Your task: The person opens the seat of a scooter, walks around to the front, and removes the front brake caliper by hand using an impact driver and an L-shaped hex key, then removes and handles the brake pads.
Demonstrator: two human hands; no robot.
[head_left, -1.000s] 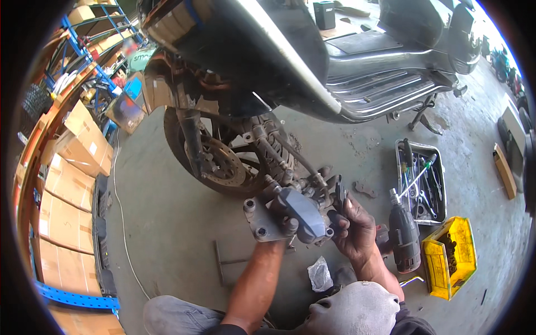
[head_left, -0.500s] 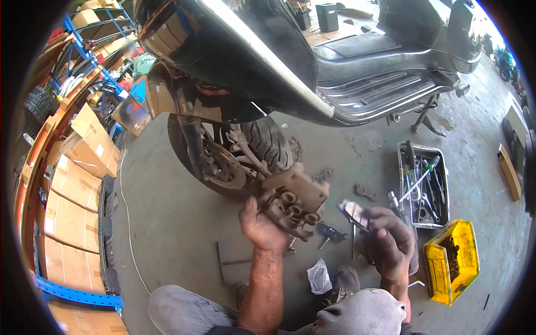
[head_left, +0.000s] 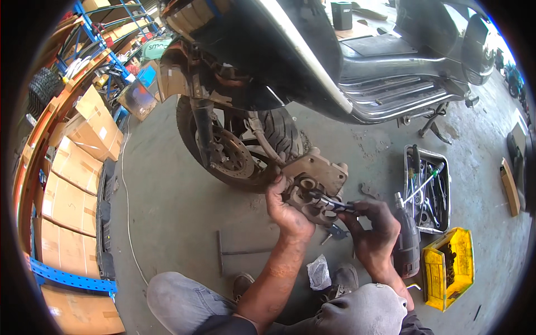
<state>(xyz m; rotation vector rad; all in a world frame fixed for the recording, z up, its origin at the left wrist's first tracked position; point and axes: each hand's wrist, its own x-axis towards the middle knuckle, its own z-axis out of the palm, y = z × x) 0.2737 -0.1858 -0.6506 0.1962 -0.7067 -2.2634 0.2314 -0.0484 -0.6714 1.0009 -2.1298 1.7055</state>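
My left hand (head_left: 289,213) is closed round the near side of a dirty brake caliper (head_left: 321,168), its thumb up along the edge. Round piston bores face up toward me, and the caliper is held up beside the scooter's front wheel (head_left: 279,131). In my right hand (head_left: 377,231) a brake pad (head_left: 338,206) is pinched between thumb and fingers. The pad is seen nearly edge-on, its far end at the caliper's opening; whether it touches the pistons I cannot tell. Below the caliper a small black part (head_left: 337,231) lies on the floor, partly hidden.
A black scooter (head_left: 391,72) stands ahead. On the right are a metal tool tray (head_left: 445,223), a power driver (head_left: 407,245) and a yellow bin (head_left: 468,268) of small parts. A clear plastic bag (head_left: 319,272) lies near my shoe. Cardboard boxes (head_left: 70,204) line the left.
My right hand has moved left and up, bringing the brake pad from beside the caliper to its opening. My left hand and the caliper sit slightly farther right in the picture.
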